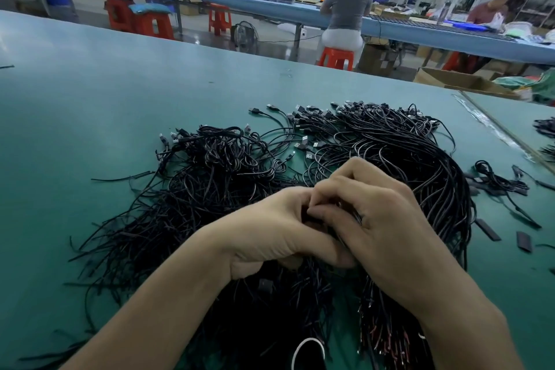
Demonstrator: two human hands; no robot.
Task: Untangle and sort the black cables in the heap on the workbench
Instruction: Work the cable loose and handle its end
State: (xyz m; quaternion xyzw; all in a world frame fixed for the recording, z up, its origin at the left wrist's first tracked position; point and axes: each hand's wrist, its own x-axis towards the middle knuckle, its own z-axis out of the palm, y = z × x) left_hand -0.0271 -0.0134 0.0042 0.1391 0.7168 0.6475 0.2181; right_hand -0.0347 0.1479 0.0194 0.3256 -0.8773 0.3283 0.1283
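Black cables (390,147), teal workbench (90,114)

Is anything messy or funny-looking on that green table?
The black cables are one big tangle. To its right, short flat black pieces lie scattered apart from the heap, and the clear tape along the seam of the workbench looks crinkled. One white loop shows among the black at the near edge.

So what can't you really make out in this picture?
Head view only.
- Which of the cables the left hand and right hand pinch: curled fingers cover it.
- White loop: cut off by the bottom edge.
- Flat black pieces at right: too small to identify.
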